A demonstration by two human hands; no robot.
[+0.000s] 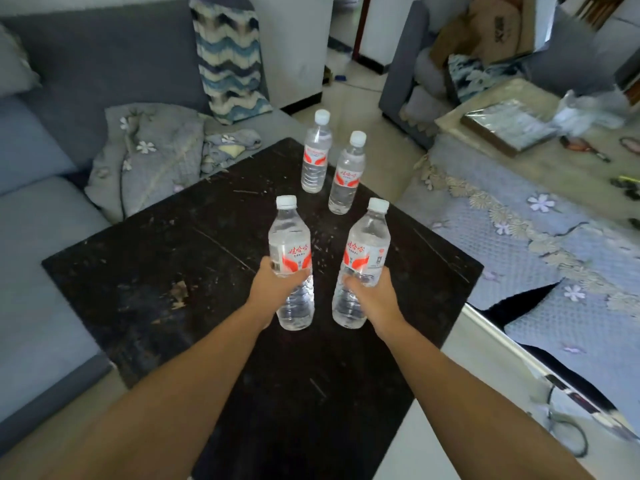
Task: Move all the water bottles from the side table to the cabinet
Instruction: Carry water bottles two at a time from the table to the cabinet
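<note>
Several clear water bottles with white caps and red-and-white labels are over the black side table (156, 271). My left hand (277, 287) grips the near left bottle (291, 244) around its middle. My right hand (370, 292) grips the near right bottle (367, 244) the same way. Both held bottles are upright; whether their bases touch the tabletop I cannot tell. Two more bottles stand upright at the table's far corner: one on the left (315, 154) and one on the right (348, 174). No cabinet is in sight.
A grey sofa (45, 202) with a crumpled floral blanket (152, 157) wraps the table's left and far side. To the right lies a floral cover (540, 244) over a low surface. Tiled floor (374, 98) opens beyond the far corner, with another sofa (415, 81) and cardboard boxes (485, 32) behind.
</note>
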